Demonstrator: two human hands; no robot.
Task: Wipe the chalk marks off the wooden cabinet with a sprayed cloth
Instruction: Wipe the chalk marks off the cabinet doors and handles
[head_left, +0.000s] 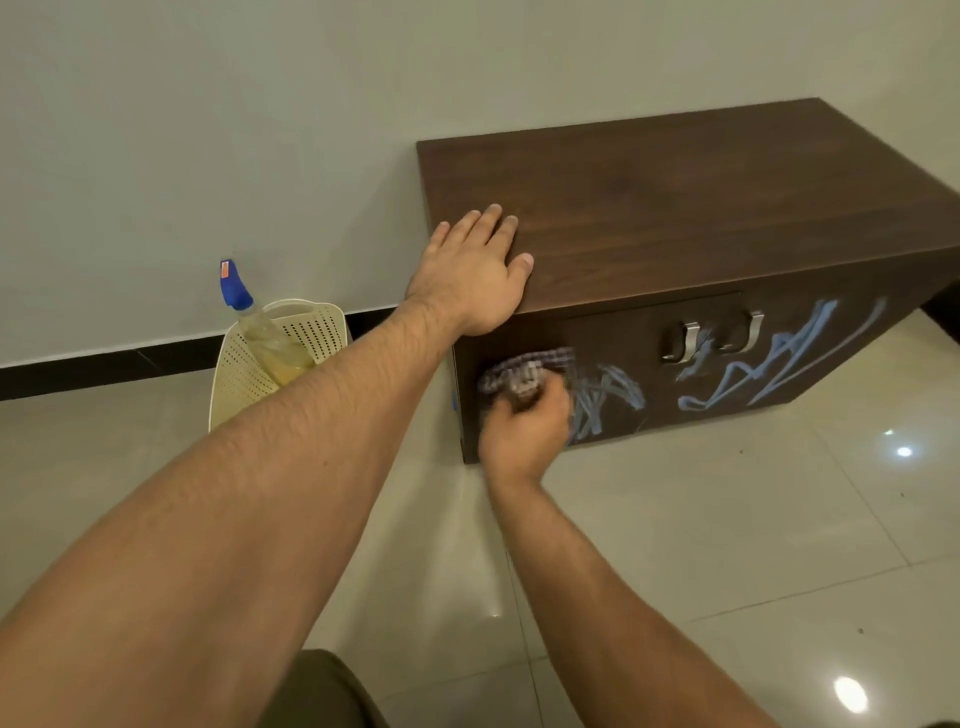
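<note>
A low dark wooden cabinet (675, 208) stands on the floor against the wall. Pale blue chalk marks (769, 364) run across its front, on both sides of two metal handles (711, 338). My left hand (478, 275) lies flat, fingers spread, on the cabinet's top left corner. My right hand (524, 426) presses a checked cloth (524, 369) against the left part of the front, beside a scribble (608, 395). The cloth and hand are motion-blurred.
A cream perforated basket (244, 364) stands left of the cabinet by the wall, holding a spray bottle (260, 327) with a blue nozzle and yellowish liquid. Glossy pale floor tiles (727, 545) spread in front. My knee (322, 691) shows at the bottom edge.
</note>
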